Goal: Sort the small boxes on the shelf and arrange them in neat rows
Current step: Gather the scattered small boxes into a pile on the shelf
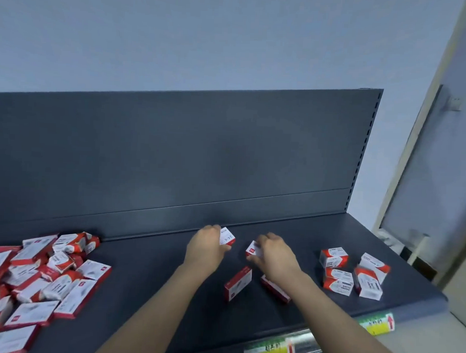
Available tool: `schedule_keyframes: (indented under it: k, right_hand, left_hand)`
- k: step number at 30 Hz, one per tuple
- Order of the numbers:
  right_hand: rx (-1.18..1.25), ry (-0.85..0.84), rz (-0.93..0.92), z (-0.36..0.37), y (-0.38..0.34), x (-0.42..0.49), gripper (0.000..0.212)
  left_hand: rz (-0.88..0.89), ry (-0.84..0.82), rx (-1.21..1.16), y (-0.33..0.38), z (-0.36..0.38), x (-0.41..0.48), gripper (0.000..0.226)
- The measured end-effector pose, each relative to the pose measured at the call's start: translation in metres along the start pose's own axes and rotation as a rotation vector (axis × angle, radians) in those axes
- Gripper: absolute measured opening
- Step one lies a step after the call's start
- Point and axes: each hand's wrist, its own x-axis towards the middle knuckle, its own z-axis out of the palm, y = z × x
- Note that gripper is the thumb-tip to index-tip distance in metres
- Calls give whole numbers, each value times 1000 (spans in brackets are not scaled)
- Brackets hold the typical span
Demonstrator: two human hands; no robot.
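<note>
Each hand grasps one small box over the middle of the shelf (149,273): the left hand (207,248) holds a box (227,237), the right hand (275,257) another (252,249). Two flat boxes (238,283) lie just below. The sorting seems in progress; next, both boxes probably need setting down aligned, away from the loose pile (38,275) at left.

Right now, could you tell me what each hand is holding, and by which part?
The left hand grips a small box by its left end. The right hand grips another small box by its right side.

Red-white small boxes (38,277) — jumbled heap left, stacks (352,273) right, shelf (149,273)
</note>
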Motion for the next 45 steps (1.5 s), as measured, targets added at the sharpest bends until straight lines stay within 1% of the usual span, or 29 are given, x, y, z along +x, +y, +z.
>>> schedule_keyframes:
  k: [4,9,18,22,24,26,30,33,37,41,45]
  right_hand:
    - [-19,-76,11,3,33,7,40]
    - [-30,-139,15,9,50,22,41]
    - [-23,-224,-19,21,49,33,40]
    - [-25,-223,-21,25,49,31,36]
    - [-57,-175,-35,24,47,31,37]
    - [-103,-82,-83,20,41,32,42]
    - [20,173,-207,4,17,38,51]
    - [82,274,-304,-1,-10,44,54]
    - [167,269,-405,3,-61,43,57]
    - [226,207,-498,23,-113,30,58]
    - [231,126,-550,44,-161,18,60]
  left_hand:
    - [-90,-88,11,16,25,4,28]
    - [-156,-174,18,17,40,12,29]
    - [-130,-247,80,12,57,23,34]
    - [-110,-259,78,9,58,22,32]
    - [-101,-210,63,10,52,19,34]
    - [-66,-100,124,12,43,16,40]
    - [-8,127,251,12,14,9,63]
    - [1,246,288,2,-12,-1,67]
    - [-77,338,297,-29,-42,-27,69]
    - [-183,326,300,-72,-61,-57,70]
    - [-282,312,298,-121,-76,-78,70]
